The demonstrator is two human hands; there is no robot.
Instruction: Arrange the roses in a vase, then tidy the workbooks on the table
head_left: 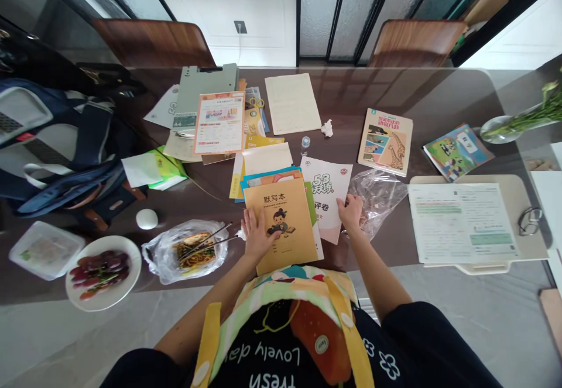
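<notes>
And there it was, the left hand [258,237] spread wide, flat down on the tan dictation notebook [290,224], which sat at the near edge of the dark glossy table [386,247]! Just to its right, the right hand [350,212] was curled narrow at the lower edge of the white 5·3 test booklet [329,195], and from this view you couldn't tell whether it was gripping or only resting there. A crumpled clear plastic bag [380,198] lay touching that hand's side of the booklet. Under the notebook, a stack of thin books [272,176] showed blue and green edges. Over on the left, a white plastic bag [163,256] lay open around a serving of noodles [195,253] with chopsticks [204,243] resting across it, and beside that, a white plate [105,302] held dark red grapes [99,274]. Further left was a lidded plastic food container [44,250], and a navy backpack [57,142] lay beyond it. Far right, a beige tray [533,254] carried a printed sheet [461,221] and a pair of glasses [529,221]
</notes>
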